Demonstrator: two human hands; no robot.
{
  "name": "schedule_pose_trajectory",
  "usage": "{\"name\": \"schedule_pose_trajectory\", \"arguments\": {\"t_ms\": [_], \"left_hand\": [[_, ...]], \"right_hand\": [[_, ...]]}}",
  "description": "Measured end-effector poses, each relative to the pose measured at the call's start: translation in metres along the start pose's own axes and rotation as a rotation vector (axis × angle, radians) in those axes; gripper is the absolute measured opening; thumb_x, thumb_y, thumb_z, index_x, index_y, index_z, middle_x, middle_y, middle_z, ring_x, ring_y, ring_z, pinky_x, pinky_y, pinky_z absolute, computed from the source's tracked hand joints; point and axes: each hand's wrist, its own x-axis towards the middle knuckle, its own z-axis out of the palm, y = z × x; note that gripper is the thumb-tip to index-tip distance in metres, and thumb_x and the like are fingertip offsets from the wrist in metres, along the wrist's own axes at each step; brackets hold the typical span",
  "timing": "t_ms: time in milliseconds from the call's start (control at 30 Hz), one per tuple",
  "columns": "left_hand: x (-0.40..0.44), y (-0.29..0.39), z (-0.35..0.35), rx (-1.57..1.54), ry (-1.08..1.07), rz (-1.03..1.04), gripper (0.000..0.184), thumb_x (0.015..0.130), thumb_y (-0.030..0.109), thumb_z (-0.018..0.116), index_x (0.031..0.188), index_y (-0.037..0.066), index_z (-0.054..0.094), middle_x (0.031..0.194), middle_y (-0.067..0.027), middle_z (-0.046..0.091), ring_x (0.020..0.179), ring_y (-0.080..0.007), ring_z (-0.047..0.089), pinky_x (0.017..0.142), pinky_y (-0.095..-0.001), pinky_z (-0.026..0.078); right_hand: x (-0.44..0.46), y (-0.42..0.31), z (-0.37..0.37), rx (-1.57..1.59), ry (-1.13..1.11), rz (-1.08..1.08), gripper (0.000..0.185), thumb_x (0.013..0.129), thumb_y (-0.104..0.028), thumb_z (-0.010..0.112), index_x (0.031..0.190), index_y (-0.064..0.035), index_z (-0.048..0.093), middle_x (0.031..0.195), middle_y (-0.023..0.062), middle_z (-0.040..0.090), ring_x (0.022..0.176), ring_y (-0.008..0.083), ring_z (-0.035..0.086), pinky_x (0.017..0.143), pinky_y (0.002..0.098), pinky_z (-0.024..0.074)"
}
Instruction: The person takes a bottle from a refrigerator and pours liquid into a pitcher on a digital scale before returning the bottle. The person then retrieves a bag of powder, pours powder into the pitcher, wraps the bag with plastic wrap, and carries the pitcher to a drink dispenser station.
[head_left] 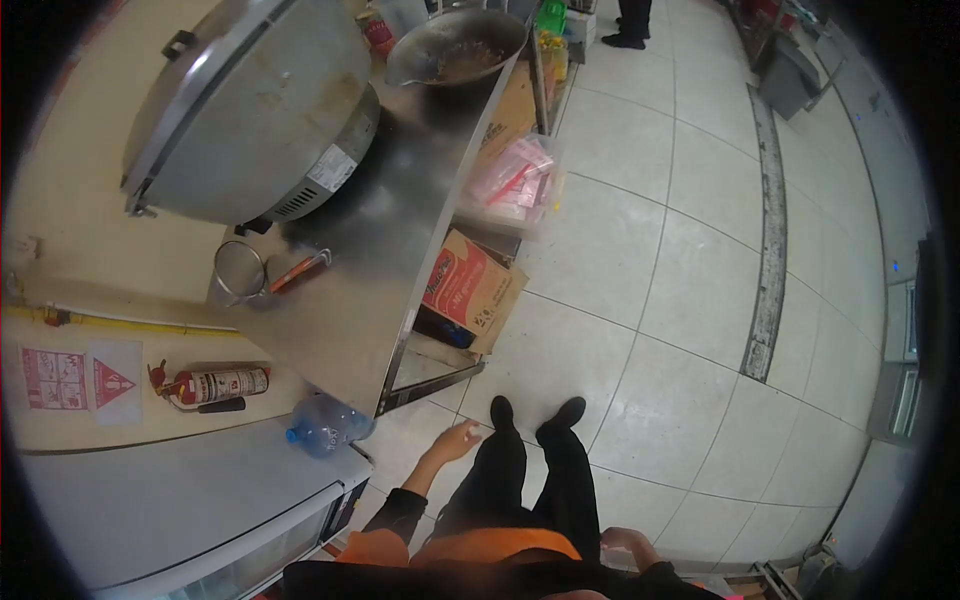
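My left hand (455,441) hangs low over the floor, left of my legs, with its fingers curled in. Something small and pale shows at the fingertips, too small to name. Closest to this hand are the steel table's corner and a big blue water bottle (322,426) lying beside it. On my other side, my right hand (625,543) is down next to my thigh, partly cut off by my clothing. Its fingers do not show clearly enough to tell what they do.
The steel table (345,340) carries a large lidded cooker (270,110), a wok (460,48), a strainer (240,272) and an orange-handled tool (298,271). Cardboard boxes (470,290) and a plastic tub (512,185) sit below. A fire extinguisher (225,385) hangs on the wall. Another person's legs (632,22) stand ahead.
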Motion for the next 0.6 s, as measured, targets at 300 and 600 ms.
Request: {"name": "schedule_pose_trajectory", "arguments": {"t_ms": [300,600], "left_hand": [[0.051,-0.057,0.075,0.086,-0.021,-0.251,0.042,0.080,0.040,0.059,0.111,0.011,0.054,0.102,-0.0129,0.059,0.097,-0.0305,0.057,0.083,-0.0437,0.045],[0.021,-0.192,0.170,0.197,0.128,-0.478,0.051,0.076,0.038,0.066,0.117,0.011,0.050,0.103,-0.0171,0.054,0.101,-0.0334,0.053,0.085,-0.0421,0.045]], "right_hand": [[0.142,-0.484,-0.186,-0.462,0.950,-0.791,0.089,0.060,-0.034,0.079,0.135,-0.0222,0.034,0.141,0.0155,0.025,0.130,0.0405,0.022,0.098,0.0586,0.0258],[0.343,-0.596,-0.257,-0.846,1.270,-1.058,0.074,0.065,-0.018,0.067,0.134,-0.0269,0.040,0.147,0.0096,0.019,0.135,0.0393,0.010,0.102,0.0650,0.0079]]}}
